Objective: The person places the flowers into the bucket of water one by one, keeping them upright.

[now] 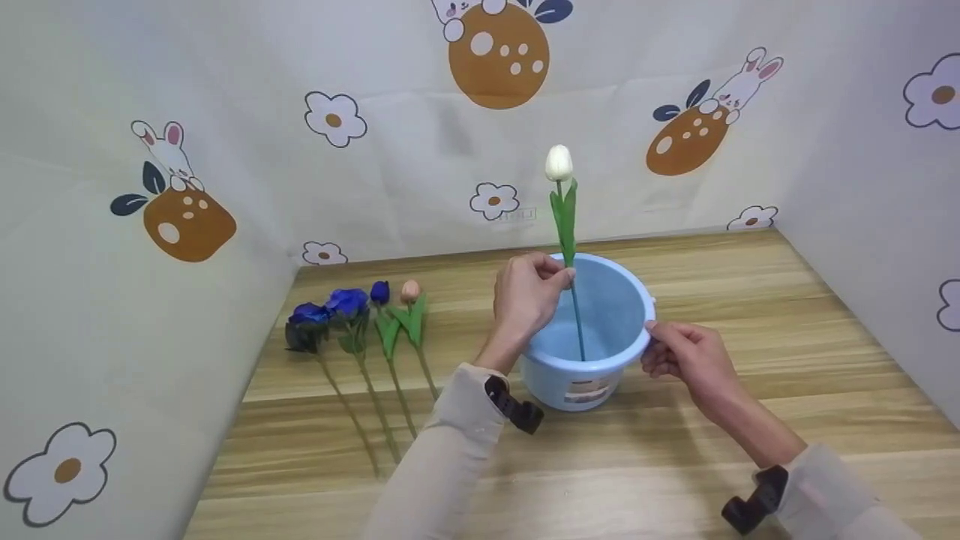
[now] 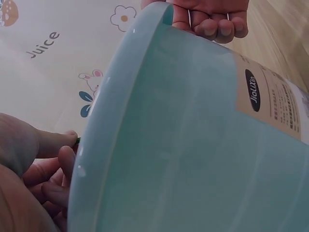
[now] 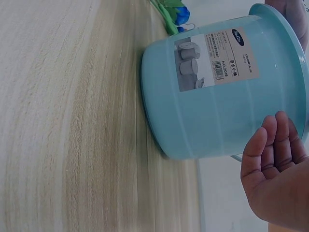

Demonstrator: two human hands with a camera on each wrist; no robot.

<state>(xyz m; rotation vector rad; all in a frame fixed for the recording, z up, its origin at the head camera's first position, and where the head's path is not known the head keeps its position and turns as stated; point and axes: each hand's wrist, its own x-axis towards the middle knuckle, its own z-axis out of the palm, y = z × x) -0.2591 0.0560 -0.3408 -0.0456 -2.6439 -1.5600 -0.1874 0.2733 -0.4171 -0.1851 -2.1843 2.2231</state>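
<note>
A light blue bucket (image 1: 600, 319) stands upright on the wooden table. My left hand (image 1: 527, 296), over its left rim, pinches the green stem of a white artificial tulip (image 1: 559, 165). The tulip is upright, and its lower stem reaches down inside the bucket. With the thumb on the rim and the fingers curled below it, my right hand (image 1: 694, 360) grips the bucket's right side. In the left wrist view, the bucket wall (image 2: 183, 135) hides most of the stem. The right wrist view shows a printed label (image 3: 217, 60) on the bucket's outside.
To the left on the table (image 1: 750, 450) lie two blue roses (image 1: 347, 302), a blue tulip (image 1: 380, 292) and a pink tulip (image 1: 410, 291), stems pointing toward me. A patterned cloth (image 1: 405, 180) forms walls at the back and both sides.
</note>
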